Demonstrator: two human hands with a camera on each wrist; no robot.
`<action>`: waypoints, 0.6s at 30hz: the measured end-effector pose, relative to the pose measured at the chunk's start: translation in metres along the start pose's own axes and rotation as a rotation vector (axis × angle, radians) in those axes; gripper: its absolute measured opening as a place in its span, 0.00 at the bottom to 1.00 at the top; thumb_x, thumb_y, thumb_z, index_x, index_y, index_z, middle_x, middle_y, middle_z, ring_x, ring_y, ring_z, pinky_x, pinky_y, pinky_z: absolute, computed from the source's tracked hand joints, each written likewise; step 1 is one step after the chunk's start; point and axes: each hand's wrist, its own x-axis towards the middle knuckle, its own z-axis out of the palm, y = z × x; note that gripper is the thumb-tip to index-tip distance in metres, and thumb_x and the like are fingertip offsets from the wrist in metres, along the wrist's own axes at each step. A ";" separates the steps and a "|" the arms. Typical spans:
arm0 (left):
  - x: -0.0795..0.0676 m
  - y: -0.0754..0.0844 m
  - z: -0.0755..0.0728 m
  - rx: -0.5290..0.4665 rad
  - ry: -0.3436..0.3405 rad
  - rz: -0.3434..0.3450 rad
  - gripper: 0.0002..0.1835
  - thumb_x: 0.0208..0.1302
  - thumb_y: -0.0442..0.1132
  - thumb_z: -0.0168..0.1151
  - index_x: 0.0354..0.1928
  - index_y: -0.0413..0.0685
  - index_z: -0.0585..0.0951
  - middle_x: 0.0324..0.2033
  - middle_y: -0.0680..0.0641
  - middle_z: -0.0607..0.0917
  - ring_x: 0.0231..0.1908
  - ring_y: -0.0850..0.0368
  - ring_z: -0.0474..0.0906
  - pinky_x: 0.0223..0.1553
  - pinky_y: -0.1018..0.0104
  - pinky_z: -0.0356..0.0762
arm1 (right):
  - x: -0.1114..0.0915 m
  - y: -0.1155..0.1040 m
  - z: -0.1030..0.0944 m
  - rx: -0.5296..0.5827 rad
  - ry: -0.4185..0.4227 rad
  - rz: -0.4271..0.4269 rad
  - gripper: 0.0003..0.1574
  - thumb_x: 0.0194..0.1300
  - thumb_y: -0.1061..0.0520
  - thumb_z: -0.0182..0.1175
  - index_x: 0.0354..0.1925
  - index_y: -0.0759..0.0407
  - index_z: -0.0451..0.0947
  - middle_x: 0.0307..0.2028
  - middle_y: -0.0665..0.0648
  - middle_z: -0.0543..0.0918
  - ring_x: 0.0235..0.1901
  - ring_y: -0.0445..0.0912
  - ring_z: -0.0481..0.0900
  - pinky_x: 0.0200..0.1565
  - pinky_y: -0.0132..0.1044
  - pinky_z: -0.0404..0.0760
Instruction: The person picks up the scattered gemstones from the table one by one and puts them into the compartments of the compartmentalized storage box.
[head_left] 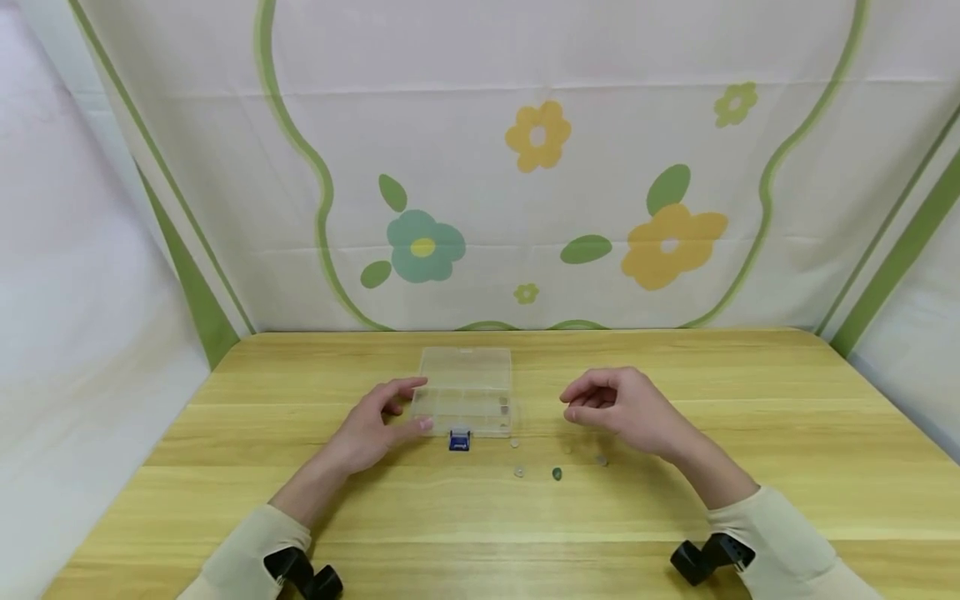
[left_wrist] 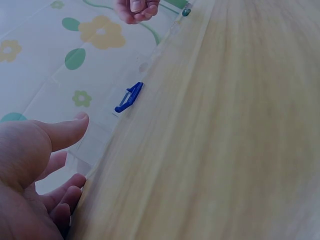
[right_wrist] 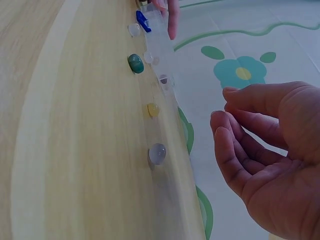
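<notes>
A clear plastic compartment box [head_left: 461,408] lies on the table with its lid raised at the back and a blue latch [head_left: 459,440] at its front. My left hand [head_left: 375,423] is at the box's left side, thumb and fingers spread along its edge. To the right of the box, my right hand [head_left: 618,408] hovers above the table, fingers loosely bent, thumb near the index fingertip; no object shows between them. Below it lie a dark green stone [right_wrist: 135,63], a yellowish stone [right_wrist: 153,110] and a pale grey stone [right_wrist: 157,154]. Small dark pieces [head_left: 504,406] sit in the box's right-hand compartments.
Two clear stones, one [head_left: 514,443] by the box's front right corner and another [head_left: 519,472] nearer me, lie on the wooden table [head_left: 480,517]. A white cloth with printed flowers [head_left: 480,167] hangs behind the table, and more cloth hangs at both sides.
</notes>
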 end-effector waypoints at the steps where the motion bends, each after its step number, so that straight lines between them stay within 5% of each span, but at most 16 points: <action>1: 0.000 0.000 0.000 0.000 0.000 0.000 0.34 0.69 0.50 0.73 0.75 0.60 0.74 0.68 0.44 0.76 0.60 0.46 0.70 0.56 0.54 0.69 | 0.000 0.000 0.000 0.004 -0.005 0.002 0.15 0.69 0.55 0.73 0.49 0.64 0.87 0.40 0.56 0.89 0.39 0.46 0.84 0.42 0.32 0.84; 18: 0.001 -0.001 -0.001 0.006 -0.009 0.018 0.35 0.70 0.51 0.72 0.76 0.59 0.73 0.68 0.43 0.76 0.60 0.45 0.70 0.56 0.55 0.69 | 0.004 0.007 0.009 -0.029 -0.077 -0.007 0.11 0.68 0.61 0.72 0.47 0.63 0.87 0.38 0.55 0.88 0.37 0.46 0.84 0.41 0.32 0.83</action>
